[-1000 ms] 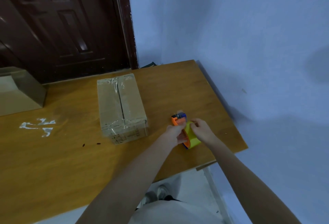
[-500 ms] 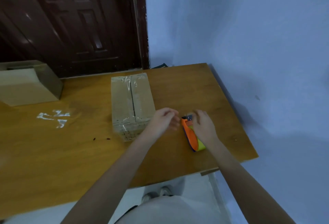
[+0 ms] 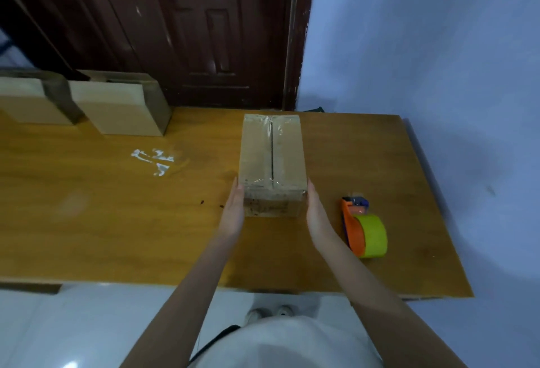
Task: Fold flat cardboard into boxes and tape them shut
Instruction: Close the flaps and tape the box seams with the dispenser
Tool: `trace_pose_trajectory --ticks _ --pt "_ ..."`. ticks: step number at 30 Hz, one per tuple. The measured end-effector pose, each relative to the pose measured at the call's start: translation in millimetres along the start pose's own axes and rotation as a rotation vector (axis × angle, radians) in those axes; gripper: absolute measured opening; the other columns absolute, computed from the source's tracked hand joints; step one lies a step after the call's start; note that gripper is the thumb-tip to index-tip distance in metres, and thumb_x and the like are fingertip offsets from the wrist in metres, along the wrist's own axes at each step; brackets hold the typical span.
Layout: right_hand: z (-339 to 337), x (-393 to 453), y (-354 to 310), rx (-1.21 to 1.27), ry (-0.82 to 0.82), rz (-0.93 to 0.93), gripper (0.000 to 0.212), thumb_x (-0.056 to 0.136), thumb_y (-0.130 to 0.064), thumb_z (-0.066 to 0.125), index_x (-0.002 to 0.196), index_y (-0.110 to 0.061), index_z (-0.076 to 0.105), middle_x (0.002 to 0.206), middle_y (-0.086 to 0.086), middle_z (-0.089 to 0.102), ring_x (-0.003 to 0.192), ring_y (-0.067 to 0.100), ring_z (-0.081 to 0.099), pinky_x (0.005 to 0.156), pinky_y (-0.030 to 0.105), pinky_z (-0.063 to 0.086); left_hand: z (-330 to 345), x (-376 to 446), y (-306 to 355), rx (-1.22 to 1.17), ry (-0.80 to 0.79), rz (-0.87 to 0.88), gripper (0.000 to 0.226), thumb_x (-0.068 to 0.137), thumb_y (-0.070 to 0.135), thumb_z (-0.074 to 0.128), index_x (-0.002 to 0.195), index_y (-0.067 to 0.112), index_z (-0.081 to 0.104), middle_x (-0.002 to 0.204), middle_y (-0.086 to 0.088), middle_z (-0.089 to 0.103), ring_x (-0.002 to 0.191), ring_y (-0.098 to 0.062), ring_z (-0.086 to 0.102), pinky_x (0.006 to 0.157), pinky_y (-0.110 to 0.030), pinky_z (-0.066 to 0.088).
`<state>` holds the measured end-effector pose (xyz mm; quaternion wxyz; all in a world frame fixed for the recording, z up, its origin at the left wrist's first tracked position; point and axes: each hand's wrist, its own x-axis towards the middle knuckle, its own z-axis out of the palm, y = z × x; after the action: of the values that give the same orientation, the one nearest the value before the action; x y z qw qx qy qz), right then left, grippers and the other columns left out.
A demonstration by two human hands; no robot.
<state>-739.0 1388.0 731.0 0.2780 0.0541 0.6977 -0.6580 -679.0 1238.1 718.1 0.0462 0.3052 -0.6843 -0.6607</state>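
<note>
The taped box (image 3: 273, 163) is taken as the landmark, and it is found standing on the wooden table (image 3: 117, 221), lengthwise away from the person. At its near end it is bracketed by both hands: the left hand (image 3: 233, 210) is laid flat against the left side wall, the right hand (image 3: 315, 213) against the right. The fingers of each are held straight and pressed together, not curled; nothing is pinched, and only the side walls are touched. Such a two-sided hold is judged to suit lifting or sliding a finished box aside, since clear tape is seen along the top seam and over the near edge. To the right of the box, and apart from it, the tape dispenser (image 3: 363, 226) is left lying on the table, within reach for later work. Further off, to the far left of the box, two more cardboard boxes (image 3: 117, 110) are seen against the dark door (image 3: 204, 31).
</note>
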Motion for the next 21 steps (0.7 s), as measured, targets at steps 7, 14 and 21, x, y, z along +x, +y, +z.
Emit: trace_pose_trajectory --ticks 7,14,21 --pt "7 10 10 0.118 0.022 0.022 0.055 0.101 -0.049 0.017 0.151 -0.025 0.017 0.156 -0.007 0.021 0.143 0.013 0.018 0.111 0.027 0.015 2 2 -3 -0.096 -0.021 -0.028 0.054 0.102 0.042 0.024 0.15 0.019 0.022 0.155 0.0 0.026 0.142 -0.017 0.024 0.117 -0.039 0.02" --pt "-5 12 33 0.027 -0.036 -0.006 0.054 0.102 -0.048 0.012 0.151 -0.025 0.014 0.157 -0.008 0.017 0.144 0.01 0.014 0.111 0.025 0.012 2 1 -11 -0.14 -0.043 -0.006 0.05 0.103 0.04 0.023 0.148 0.02 0.027 0.151 0.003 0.031 0.14 -0.014 0.027 0.112 -0.029 0.023" --pt "-45 15 29 -0.216 0.0 -0.241 0.044 0.101 -0.035 0.039 0.141 -0.016 0.043 0.142 -0.004 0.043 0.131 0.008 0.039 0.11 0.018 0.03 -44 20 -14 -0.107 -0.021 0.037 0.034 0.099 0.02 0.046 0.131 0.01 0.054 0.132 -0.006 0.057 0.121 -0.019 0.054 0.105 -0.036 0.041"
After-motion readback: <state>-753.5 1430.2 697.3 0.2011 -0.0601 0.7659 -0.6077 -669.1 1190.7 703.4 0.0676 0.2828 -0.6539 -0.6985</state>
